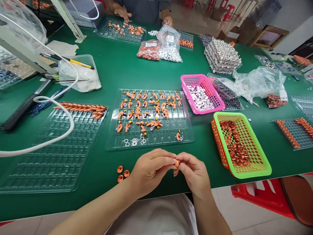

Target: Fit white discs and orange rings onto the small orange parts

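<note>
Just above the table's front edge, my left hand (pixel 153 168) and my right hand (pixel 194 171) meet, fingertips pinched together on a small orange part (pixel 177 163). Fingers cover most of it, so its full shape is hidden. Left of my left hand lie three round copper-coloured pieces (pixel 126 173), each with a hole. Beyond my hands stands a clear compartment tray (pixel 166 135) with many small orange curved parts (pixel 156 123), some with yellow and dark bits. White rings (pixel 135 141) sit in its front row.
A green basket (pixel 262 163) of copper pieces and a pink basket (pixel 218 104) of white discs stand at right. On the left are a clear tray (pixel 56 163), a white cable (pixel 70 127) and a hammer (pixel 22 109). A co-worker's hands (pixel 123 13) are across the table.
</note>
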Demonstrator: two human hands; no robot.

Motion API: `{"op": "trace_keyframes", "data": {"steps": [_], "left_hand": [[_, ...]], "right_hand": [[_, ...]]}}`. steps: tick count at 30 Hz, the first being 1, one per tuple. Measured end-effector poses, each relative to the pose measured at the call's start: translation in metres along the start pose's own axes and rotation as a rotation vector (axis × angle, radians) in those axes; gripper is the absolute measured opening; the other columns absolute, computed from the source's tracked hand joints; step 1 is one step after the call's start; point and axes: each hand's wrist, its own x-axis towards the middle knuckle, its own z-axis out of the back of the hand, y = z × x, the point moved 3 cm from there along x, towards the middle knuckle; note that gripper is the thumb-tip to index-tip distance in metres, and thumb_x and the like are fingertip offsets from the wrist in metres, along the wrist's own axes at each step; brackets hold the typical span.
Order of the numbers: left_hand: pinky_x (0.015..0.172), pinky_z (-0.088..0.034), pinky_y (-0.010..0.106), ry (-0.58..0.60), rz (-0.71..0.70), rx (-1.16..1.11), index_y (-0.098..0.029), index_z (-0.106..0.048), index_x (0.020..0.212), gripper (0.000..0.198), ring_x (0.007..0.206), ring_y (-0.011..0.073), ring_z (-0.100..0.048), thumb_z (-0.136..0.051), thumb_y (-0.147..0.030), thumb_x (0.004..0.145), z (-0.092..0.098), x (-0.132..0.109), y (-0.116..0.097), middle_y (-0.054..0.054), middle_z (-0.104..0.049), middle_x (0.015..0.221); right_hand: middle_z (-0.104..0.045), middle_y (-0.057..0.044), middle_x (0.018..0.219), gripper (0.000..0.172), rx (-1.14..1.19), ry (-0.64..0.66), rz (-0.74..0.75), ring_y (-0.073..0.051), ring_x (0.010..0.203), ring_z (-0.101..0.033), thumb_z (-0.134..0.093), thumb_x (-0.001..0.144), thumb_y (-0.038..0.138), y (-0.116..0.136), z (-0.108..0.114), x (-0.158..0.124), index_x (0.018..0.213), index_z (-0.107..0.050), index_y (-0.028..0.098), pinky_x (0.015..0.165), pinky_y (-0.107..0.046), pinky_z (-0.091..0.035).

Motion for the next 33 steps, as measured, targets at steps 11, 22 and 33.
{"op": "trace_keyframes", "data": {"steps": [11, 22, 33], "left_hand": [[0.076, -0.061, 0.025, 0.003, 0.001, 0.022, -0.020, -0.070, 0.105, 0.023, 0.087, 0.0149, -0.073, -0.064, -0.005, 0.090, 0.0015, 0.0002, -0.0007, 0.006, -0.078, 0.098], [0.075, -0.061, 0.026, -0.010, -0.018, 0.043, -0.021, -0.070, 0.106, 0.021, 0.086, 0.0150, -0.073, -0.060, -0.008, 0.093, 0.0014, 0.0017, -0.0031, 0.006, -0.078, 0.097], [0.074, -0.061, 0.024, 0.008, -0.029, 0.065, -0.019, -0.068, 0.103, 0.018, 0.086, 0.0141, -0.072, -0.059, -0.008, 0.093, 0.0045, 0.0037, -0.0069, 0.006, -0.077, 0.097]], "right_hand": [[-0.069, -0.003, 0.085, 0.016, 0.044, 0.015, -0.011, -0.014, 0.068, -0.067, -0.068, 0.092, 0.031, -0.0005, 0.0010, 0.0007, 0.103, -0.074, 0.023, 0.064, -0.029, -0.060], [-0.068, -0.004, 0.089, 0.017, 0.011, -0.009, -0.020, -0.015, 0.068, -0.066, -0.070, 0.089, 0.035, 0.0004, 0.0001, 0.0020, 0.099, -0.074, 0.022, 0.063, -0.030, -0.060], [-0.070, -0.001, 0.080, 0.020, 0.169, 0.006, -0.099, -0.013, 0.063, -0.065, -0.078, 0.082, 0.037, 0.0038, -0.0032, 0.0072, 0.095, -0.075, 0.022, 0.059, -0.027, -0.059]]}}
